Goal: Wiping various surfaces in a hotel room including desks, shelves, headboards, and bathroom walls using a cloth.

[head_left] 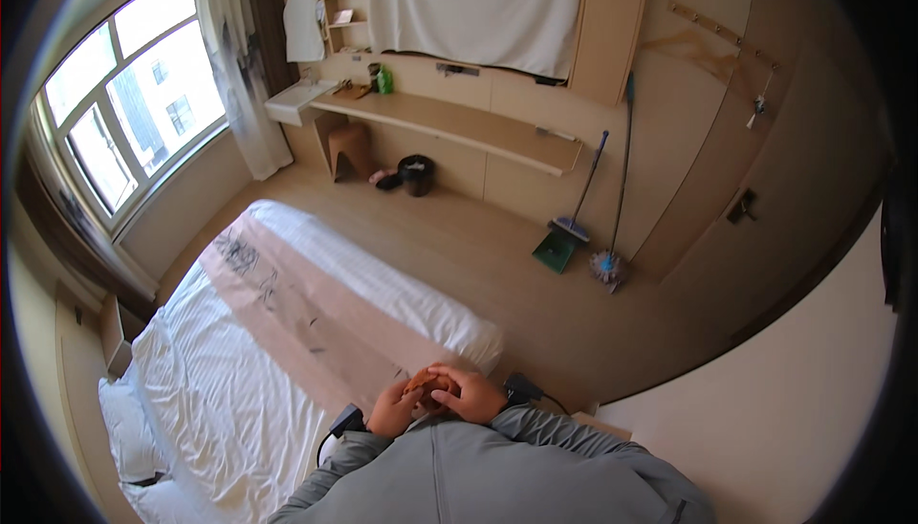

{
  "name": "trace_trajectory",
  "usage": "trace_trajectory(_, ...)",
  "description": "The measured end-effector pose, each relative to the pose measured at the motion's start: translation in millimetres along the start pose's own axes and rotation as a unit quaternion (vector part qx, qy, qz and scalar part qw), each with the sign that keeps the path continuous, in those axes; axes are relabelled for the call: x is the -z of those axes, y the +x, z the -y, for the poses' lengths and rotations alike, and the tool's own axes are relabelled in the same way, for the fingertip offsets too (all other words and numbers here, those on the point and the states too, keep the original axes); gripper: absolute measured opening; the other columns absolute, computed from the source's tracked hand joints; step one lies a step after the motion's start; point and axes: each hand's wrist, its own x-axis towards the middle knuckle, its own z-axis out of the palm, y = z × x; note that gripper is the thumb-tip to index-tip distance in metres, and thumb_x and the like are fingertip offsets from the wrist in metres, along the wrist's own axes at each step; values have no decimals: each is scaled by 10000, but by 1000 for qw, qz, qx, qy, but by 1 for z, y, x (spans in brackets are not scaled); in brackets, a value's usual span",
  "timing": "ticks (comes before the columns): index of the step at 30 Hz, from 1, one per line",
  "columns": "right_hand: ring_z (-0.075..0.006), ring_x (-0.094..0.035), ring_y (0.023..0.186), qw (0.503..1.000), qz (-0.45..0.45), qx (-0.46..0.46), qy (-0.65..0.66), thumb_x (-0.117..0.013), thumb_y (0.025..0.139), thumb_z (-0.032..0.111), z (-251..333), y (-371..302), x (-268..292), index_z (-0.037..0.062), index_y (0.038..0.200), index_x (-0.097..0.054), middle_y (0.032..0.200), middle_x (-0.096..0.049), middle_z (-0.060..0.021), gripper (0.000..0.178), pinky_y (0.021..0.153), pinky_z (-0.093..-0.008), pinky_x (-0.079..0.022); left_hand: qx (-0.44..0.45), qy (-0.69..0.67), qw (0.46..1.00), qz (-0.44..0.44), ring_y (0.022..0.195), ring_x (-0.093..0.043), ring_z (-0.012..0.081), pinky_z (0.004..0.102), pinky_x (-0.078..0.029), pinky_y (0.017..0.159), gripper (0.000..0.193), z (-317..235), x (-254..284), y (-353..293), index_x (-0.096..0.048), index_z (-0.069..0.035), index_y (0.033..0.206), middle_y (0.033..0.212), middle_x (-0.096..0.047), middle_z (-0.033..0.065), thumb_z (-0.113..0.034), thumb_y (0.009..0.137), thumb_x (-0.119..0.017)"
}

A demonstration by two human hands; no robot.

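Close in front of my chest, both hands are together around a small orange-brown thing point(429, 382). Its kind is hard to make out, since fingers cover much of it. My left hand point(387, 413) grips it from the left with closed fingers. On the other side my right hand point(475, 397) curls over it, thumb toward the middle. Just beyond and to the left lies a pink bed runner point(304, 325) with dark drawn patterns, spread across the white bed point(251, 363). Both wrists carry a black device on a cable.
Beyond the bed a long wooden shelf point(449, 120) runs along the wall, with a stool point(351, 149) and black bin point(416, 175) below. A broom point(572, 229), green dustpan point(554, 251) and mop point(607, 269) stand at the right, near a door point(765, 228). A window point(134, 94) is far left.
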Motion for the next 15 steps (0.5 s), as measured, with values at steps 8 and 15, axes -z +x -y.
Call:
trace_trajectory(8, -162, -636, 1084, 970, 54, -64, 228, -466, 1061, 137, -118, 81, 167, -18, 1363, -541, 1223, -667, -121, 348, 977, -307, -502, -27, 32, 998, -53, 914, -651, 167, 324, -508, 843, 241, -40, -88, 172, -685, 36, 1082, 960, -718, 89, -145, 959, -584)
trace_trajectory(15, -227, -664, 1132, 992, 28, -63, 104, -583, 999, 127, -168, 123, 367, 1, 1333, -548, 1180, -689, -151, 359, 977, -349, -516, -58, 67, 996, 27, 886, -639, 162, 310, -507, 812, 212, -129, -188, 332, -684, 37, 1062, 926, -699, 80, -117, 948, -593)
